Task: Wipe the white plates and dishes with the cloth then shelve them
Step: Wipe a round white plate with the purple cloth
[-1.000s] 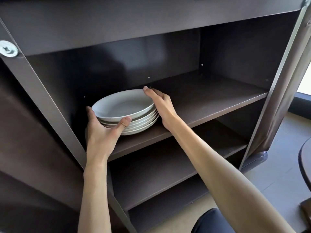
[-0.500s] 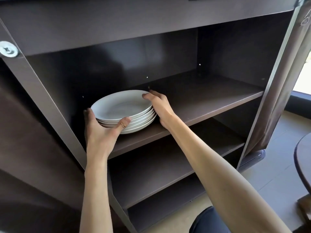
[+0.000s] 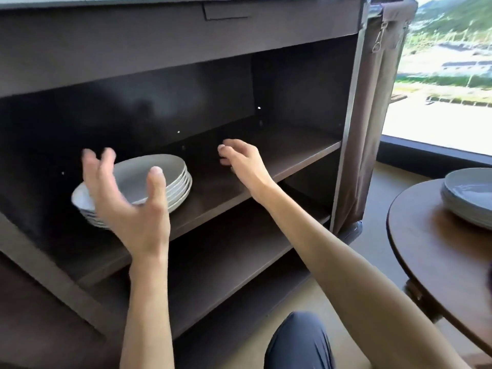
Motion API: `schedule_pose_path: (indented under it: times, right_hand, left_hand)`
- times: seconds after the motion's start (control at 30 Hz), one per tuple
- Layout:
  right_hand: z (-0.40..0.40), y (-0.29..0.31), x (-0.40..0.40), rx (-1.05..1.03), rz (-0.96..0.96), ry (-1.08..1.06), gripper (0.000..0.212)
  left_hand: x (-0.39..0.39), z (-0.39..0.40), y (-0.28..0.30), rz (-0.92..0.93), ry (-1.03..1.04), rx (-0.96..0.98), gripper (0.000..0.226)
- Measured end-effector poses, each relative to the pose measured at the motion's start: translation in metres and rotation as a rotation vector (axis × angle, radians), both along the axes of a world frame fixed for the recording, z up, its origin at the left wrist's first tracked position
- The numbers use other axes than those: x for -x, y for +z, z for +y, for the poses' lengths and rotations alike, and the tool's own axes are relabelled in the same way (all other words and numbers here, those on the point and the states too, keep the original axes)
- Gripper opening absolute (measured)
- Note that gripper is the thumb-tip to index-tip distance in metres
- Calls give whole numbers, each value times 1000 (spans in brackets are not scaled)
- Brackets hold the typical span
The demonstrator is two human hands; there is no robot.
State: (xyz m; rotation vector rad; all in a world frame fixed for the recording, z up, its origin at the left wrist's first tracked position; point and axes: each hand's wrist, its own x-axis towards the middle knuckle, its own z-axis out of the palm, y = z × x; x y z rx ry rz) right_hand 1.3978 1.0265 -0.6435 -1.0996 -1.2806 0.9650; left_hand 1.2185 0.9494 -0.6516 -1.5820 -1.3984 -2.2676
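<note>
left hand [image 3: 127, 198]: raised, palm right, fingers spread and loosely bent, thumb up, holding nothing | right hand [image 3: 243, 162]: reaching forward, fingers relaxed, slightly curled, empty | both forearms bare, extended, hands well apart

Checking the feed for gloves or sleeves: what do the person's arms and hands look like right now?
Both the left hand and the right hand are bare: no gloves, rings or watch show. Both forearms are uncovered as far as the frame shows, with no sleeve visible. A knee in dark blue trousers shows at the bottom.
</note>
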Motion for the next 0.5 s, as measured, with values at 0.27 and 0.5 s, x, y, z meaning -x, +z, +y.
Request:
schedule_pose_path:
  times: [0.27, 0.5]
  right_hand:
    - [-60, -40, -165, -52, 45, -425, 16]
    - [-152, -97, -311, 147, -103, -1011, 20]
  left_hand:
    - [-177, -10, -35, 20, -474, -211, 16]
    - [-362, -30, -72, 129, -932, 402, 12]
